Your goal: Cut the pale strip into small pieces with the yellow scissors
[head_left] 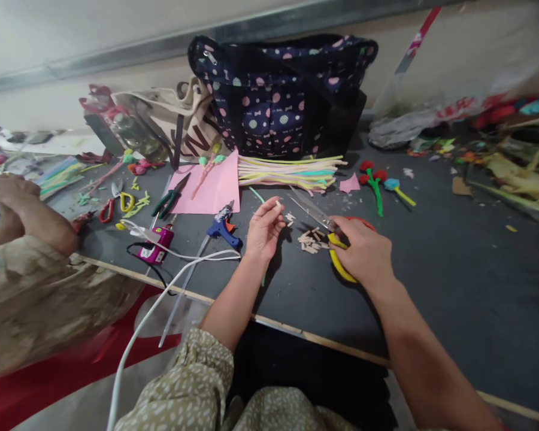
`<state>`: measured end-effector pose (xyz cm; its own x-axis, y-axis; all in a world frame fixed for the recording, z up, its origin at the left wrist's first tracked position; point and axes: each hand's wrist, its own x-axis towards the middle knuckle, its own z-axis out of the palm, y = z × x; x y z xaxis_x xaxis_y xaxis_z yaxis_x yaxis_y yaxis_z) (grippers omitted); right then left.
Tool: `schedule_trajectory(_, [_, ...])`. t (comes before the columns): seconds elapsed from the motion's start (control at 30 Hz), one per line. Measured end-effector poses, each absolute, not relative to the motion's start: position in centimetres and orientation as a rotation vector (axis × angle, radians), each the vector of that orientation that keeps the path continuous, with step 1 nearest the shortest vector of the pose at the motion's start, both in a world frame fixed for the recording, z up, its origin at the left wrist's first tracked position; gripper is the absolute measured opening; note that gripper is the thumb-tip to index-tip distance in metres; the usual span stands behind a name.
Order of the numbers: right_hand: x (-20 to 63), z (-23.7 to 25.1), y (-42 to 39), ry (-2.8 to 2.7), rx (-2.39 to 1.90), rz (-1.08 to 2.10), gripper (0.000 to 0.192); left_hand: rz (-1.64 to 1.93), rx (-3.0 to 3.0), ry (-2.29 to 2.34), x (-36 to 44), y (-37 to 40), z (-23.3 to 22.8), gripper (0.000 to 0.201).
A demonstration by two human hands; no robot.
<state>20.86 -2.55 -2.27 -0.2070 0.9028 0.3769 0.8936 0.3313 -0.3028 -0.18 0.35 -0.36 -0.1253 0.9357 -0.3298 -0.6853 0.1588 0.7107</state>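
Using a dark worktop (440, 287) by a wall (94, 30), our right hand (363, 248) grips 1 pair of scissors (315, 211), our left hand (264, 232) 1 stub (278, 205).

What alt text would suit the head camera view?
A person's right hand holds scissors with yellow and red handles, while the left hand pinches a small pale piece. Short pale pieces lie between the hands on a dark table. A spotted bag stands behind colourful fuzzy stems.
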Motion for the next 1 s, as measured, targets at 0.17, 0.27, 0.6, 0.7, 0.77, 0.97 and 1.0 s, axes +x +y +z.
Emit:
schedule_trajectory(0.17, [20.78,-2.61,-2.54,-2.107,-1.558,0.012,0.039,1.44,0.331,0.826,-0.29,0.36,-0.56,0.03])
schedule_trajectory(0.27, [20.76,-2.57,-2.61,-2.126,-1.551,-0.012,0.039,1.444,0.313,0.751,-0.36,0.37,-0.62,0.028])
schedule_trajectory(0.6, [20.52,-2.11,-2.88,-2.166,-1.512,-0.039,0.036,1.464,0.379,0.729,-0.32,0.46,-0.94,0.029])
schedule_trajectory(0.7, [20.45,-1.99,-2.88,-2.171,-1.513,-0.045,0.036,1.467,0.388,0.723,-0.31,0.47,-1.16,0.031])
schedule_trajectory(0.77, [20.44,-1.93,-2.87,-2.165,-1.511,-0.04,0.036,1.468,0.394,0.717,-0.33,0.47,-1.24,0.032])
schedule_trajectory(0.97, [20.51,-1.95,-2.9,-2.192,-1.515,-0.065,0.037,1.474,0.418,0.71,-0.39,0.45,-1.27,0.029])
schedule_trajectory(1.0, [20.55,-1.99,-2.9,-2.196,-1.516,-0.078,0.037,1.475,0.421,0.711,-0.38,0.44,-1.25,0.028])
